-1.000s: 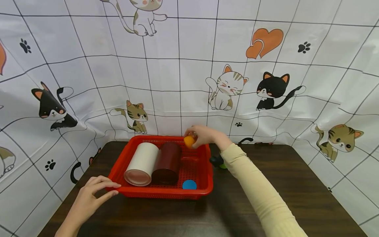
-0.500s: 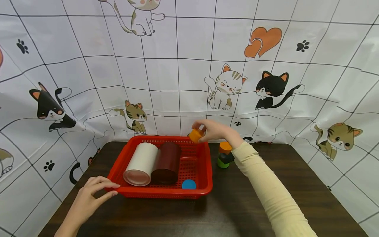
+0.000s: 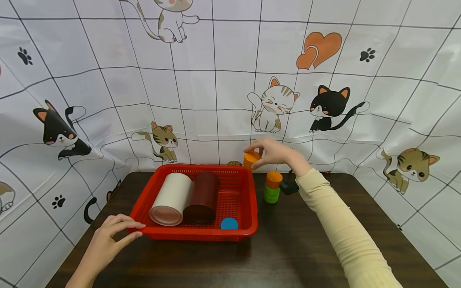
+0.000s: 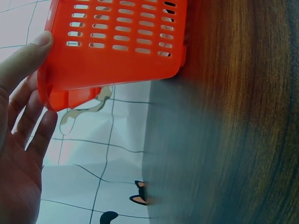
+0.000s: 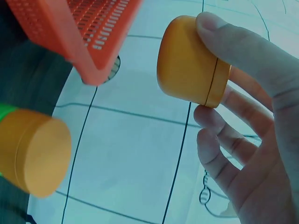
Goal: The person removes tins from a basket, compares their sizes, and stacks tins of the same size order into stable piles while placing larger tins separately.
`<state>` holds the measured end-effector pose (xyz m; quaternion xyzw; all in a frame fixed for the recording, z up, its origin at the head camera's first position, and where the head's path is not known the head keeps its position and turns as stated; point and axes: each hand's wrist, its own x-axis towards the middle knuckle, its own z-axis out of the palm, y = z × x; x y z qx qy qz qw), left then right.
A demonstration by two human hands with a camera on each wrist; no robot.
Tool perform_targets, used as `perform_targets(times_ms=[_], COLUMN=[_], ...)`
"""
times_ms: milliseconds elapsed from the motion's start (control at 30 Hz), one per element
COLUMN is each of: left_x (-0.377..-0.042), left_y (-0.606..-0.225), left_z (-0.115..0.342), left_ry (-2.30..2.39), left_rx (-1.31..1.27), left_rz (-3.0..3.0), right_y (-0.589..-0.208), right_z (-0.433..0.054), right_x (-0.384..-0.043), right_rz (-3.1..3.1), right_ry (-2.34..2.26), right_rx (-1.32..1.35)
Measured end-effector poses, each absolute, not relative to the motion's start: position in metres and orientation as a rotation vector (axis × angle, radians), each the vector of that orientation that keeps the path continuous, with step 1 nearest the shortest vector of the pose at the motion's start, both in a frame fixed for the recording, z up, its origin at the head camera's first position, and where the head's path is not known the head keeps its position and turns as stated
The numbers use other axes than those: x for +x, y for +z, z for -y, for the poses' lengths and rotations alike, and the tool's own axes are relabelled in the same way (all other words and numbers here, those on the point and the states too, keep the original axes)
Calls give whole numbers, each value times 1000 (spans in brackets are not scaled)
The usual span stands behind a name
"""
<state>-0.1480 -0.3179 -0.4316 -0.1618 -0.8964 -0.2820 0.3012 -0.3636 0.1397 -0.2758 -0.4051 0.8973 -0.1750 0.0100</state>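
My right hand [image 3: 275,153] pinches a small orange lidded jar [image 5: 189,63] between thumb and fingers, raised by the back right corner of a red plastic basket [image 3: 194,236]. The seam of its lid shows in the right wrist view. Down at the basket's front left corner, my left hand [image 3: 108,240] grips the rim, thumb on one side and fingers on the other. To the right of the basket stands a stack: another orange jar [image 3: 274,180] on top of green ones [image 3: 271,193].
Inside the basket lie a white cylindrical canister [image 3: 172,198] and a dark maroon one [image 3: 202,199], side by side, with a blue round piece [image 3: 229,224] near the front right. A dark wooden table [image 3: 309,240] carries everything. Behind it hangs a white cat-print sheet [image 3: 230,92].
My right hand has carried the orange jar up and to the right, from inside the basket to its back right corner, uncovering the stack beside it. The left hand stays on the rim.
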Motion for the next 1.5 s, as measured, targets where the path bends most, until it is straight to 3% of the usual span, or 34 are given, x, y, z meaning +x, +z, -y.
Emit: perform_targets(times_ms=[1500], left_x=[-146], left_y=[-431], left_z=[316], left_ry=[-739], left_rx=[-419], left_rz=[2370], right_y=[-307], right_z=[-210], right_x=[-364], right_rz=[-2900], right_ry=[-610], right_rx=[-1271])
